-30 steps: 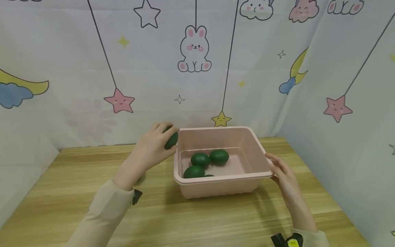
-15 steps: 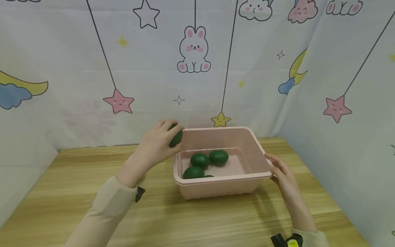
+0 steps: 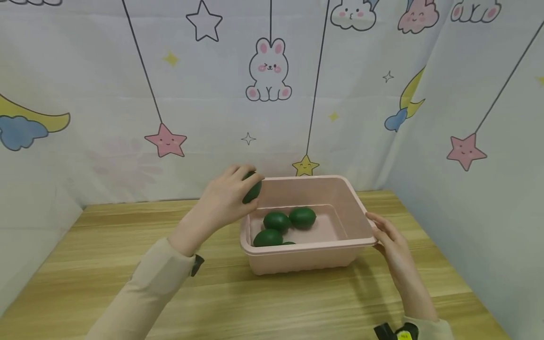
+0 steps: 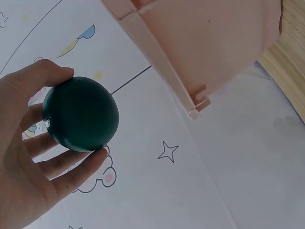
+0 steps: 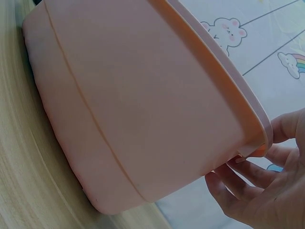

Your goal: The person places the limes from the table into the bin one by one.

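My left hand [image 3: 225,194] grips a dark green oval fruit [image 3: 254,188], smooth and glossy, above the left back rim of a pink plastic bin [image 3: 314,259]. In the left wrist view the fruit [image 4: 81,114] looks round, with the thumb on top and fingers behind and below it. Several fruits like it lie inside the bin, among them one fruit [image 3: 302,217] towards the middle; another is mostly hidden by the front wall. At the bin's right front corner my right hand [image 3: 391,238] holds the rim, thumb above and fingers underneath, also seen in the right wrist view.
The bin stands on a wood-grain table [image 3: 127,264]. Behind and to the right hangs a white curtain [image 3: 204,104] printed with rabbits, stars and clouds. Dark wrist straps, one with a yellow label [image 3: 403,334], sit at both cuffs.
My left hand has carried its fruit steadily to the right, from beside the bin's left edge to over its back left corner. My right hand and the bin have stayed put.
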A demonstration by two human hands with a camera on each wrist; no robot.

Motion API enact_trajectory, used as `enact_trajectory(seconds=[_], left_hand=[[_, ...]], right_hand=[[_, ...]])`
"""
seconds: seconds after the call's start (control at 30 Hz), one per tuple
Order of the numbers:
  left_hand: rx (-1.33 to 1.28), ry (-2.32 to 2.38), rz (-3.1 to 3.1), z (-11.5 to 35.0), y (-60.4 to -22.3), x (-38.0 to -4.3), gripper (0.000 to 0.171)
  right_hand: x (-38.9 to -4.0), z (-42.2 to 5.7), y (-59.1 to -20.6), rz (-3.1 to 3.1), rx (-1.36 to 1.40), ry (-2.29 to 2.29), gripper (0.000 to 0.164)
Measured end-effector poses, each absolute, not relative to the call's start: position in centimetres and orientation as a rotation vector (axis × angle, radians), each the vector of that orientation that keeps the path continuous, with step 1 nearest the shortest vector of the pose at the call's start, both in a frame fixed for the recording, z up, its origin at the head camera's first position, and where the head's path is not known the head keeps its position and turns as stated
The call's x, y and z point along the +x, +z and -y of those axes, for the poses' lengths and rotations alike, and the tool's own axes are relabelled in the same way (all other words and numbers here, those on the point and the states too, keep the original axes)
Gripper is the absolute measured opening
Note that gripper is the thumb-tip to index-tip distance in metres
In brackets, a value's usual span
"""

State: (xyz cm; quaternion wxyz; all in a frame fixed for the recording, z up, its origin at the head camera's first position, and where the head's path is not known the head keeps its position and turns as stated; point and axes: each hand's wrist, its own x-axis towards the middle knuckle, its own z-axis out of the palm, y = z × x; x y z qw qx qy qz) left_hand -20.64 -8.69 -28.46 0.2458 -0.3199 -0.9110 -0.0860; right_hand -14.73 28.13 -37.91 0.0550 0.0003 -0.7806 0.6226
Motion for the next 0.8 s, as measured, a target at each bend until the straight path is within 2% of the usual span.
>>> enact_trajectory(seconds=[0.47, 0.8], left_hand=[[-0.924, -0.214, 2.501, 7.7, -27.8, -21.5, 0.037], [-0.957, -0.229, 2.577, 7.0, -26.9, -21.8, 0.043]], right_hand=[[-14.7, -28.1, -38.0, 2.381, 0.009, 1.867, 0.049], [-14.8, -28.2, -38.0, 2.369, 0.021, 1.873, 0.048]])
